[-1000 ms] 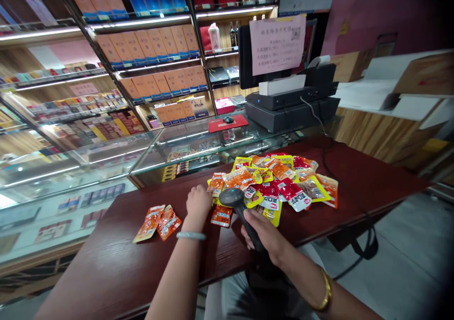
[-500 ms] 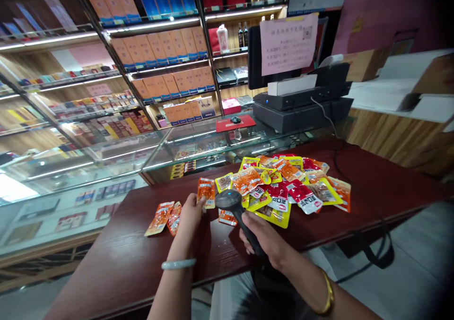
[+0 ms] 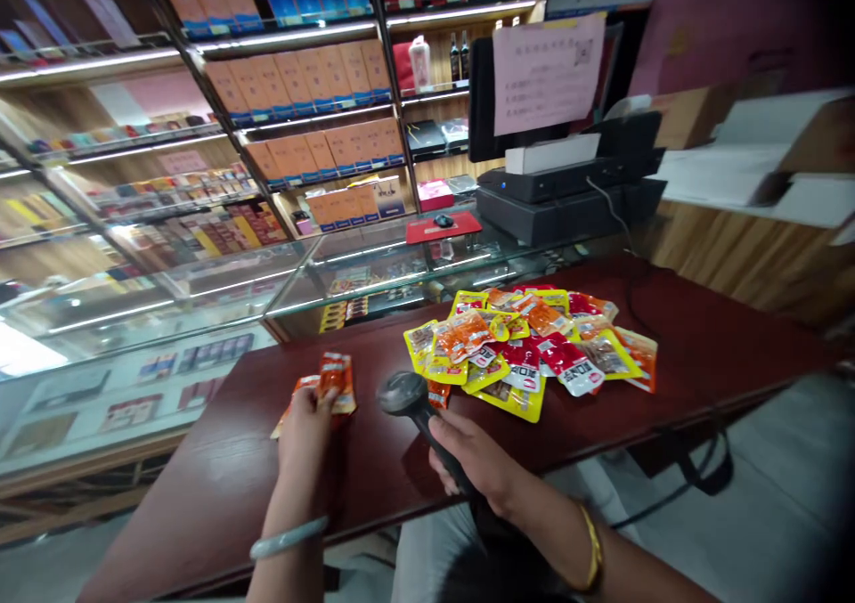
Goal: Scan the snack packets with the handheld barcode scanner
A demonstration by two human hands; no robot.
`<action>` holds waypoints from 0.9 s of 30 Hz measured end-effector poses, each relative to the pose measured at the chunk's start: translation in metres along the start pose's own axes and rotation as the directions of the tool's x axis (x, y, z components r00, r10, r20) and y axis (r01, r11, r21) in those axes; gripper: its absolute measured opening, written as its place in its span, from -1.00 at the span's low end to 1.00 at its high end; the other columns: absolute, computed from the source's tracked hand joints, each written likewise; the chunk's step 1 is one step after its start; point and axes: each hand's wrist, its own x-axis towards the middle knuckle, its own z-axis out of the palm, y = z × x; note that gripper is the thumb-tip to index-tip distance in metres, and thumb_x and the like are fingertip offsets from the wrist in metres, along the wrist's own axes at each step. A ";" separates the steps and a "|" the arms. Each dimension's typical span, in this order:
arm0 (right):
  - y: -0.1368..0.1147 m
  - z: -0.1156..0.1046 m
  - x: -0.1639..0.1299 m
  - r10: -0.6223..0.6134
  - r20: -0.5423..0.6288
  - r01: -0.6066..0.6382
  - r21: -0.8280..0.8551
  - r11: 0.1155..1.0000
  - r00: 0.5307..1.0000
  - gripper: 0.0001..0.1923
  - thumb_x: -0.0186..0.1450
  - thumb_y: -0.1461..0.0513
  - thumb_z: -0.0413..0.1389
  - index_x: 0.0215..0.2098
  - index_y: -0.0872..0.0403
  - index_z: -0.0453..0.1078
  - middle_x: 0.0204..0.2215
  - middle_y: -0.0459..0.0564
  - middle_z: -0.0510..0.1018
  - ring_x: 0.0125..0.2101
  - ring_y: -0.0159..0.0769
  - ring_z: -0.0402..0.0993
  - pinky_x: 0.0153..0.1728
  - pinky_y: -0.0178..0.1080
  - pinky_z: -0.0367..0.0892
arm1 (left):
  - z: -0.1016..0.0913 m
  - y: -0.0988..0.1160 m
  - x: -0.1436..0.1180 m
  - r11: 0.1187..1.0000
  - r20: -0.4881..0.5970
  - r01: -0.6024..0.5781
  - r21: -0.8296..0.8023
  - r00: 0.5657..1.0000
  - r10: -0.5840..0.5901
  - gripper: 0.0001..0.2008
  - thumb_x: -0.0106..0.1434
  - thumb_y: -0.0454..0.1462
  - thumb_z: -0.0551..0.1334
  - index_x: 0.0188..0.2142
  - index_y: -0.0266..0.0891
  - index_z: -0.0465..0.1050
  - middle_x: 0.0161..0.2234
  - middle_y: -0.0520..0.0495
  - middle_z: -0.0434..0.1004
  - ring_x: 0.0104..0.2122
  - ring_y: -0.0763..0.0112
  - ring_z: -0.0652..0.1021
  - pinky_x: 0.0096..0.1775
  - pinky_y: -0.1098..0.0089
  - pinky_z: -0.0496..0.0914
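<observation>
My left hand (image 3: 308, 420) pinches an orange snack packet (image 3: 337, 378) at the left of the dark red table. Just behind and under that hand lies another orange packet (image 3: 287, 411), partly hidden by my fingers. My right hand (image 3: 471, 456) is wrapped round the handle of a black barcode scanner (image 3: 404, 394), its head tilted over the table and pointing left. To the right of the scanner spreads a heap of snack packets (image 3: 514, 354) in yellow, red and orange, and a small orange packet (image 3: 439, 395) shows at its near edge.
A glass display case (image 3: 361, 269) adjoins the far side of the table (image 3: 200, 487). On it sit a mouse on a red mat (image 3: 427, 230) and a dark cash register (image 3: 567, 211) with a trailing cable. Shelves of boxes (image 3: 300, 82) stand behind.
My left hand has carried the orange packet leftward, away from the heap to the packets lying at the left. My right hand and the scanner have shifted slightly left and down.
</observation>
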 end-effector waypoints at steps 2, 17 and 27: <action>-0.001 -0.007 -0.002 -0.026 -0.035 0.026 0.010 1.000 0.999 -0.33 0.09 -0.36 0.20 -0.30 -0.01 0.20 -0.69 -0.34 0.28 -0.73 -0.54 0.08 -0.65 -0.39 0.07 | -0.003 0.007 -0.001 0.988 -0.109 0.027 0.153 0.994 -0.011 -0.53 0.27 0.11 0.13 -0.08 -0.20 0.42 -0.10 -0.35 0.57 -0.02 -0.11 0.53 -0.05 0.09 0.39; -0.032 -0.074 -0.035 -0.199 -0.384 0.243 0.070 0.967 0.902 -0.39 0.16 -0.31 0.21 -0.33 0.00 0.20 -0.68 -0.30 0.28 -0.71 -0.51 0.10 -0.61 -0.36 0.13 | 0.073 0.209 -0.038 0.922 0.297 -0.372 0.109 0.897 0.327 -0.46 0.28 0.16 0.12 -0.16 -0.24 0.55 -0.04 -0.37 0.59 0.02 -0.12 0.56 -0.05 0.12 0.38; -0.038 -0.065 -0.033 -0.213 -0.336 0.244 0.052 0.968 0.917 -0.40 0.17 -0.29 0.20 -0.33 0.02 0.21 -0.69 -0.30 0.31 -0.72 -0.51 0.14 -0.62 -0.37 0.12 | 0.069 0.171 -0.028 0.940 0.270 -0.209 -0.269 0.921 0.282 -0.78 0.36 -0.07 0.12 -0.21 -0.14 0.38 -0.26 -0.12 0.63 -0.28 0.24 0.61 -0.30 0.37 0.32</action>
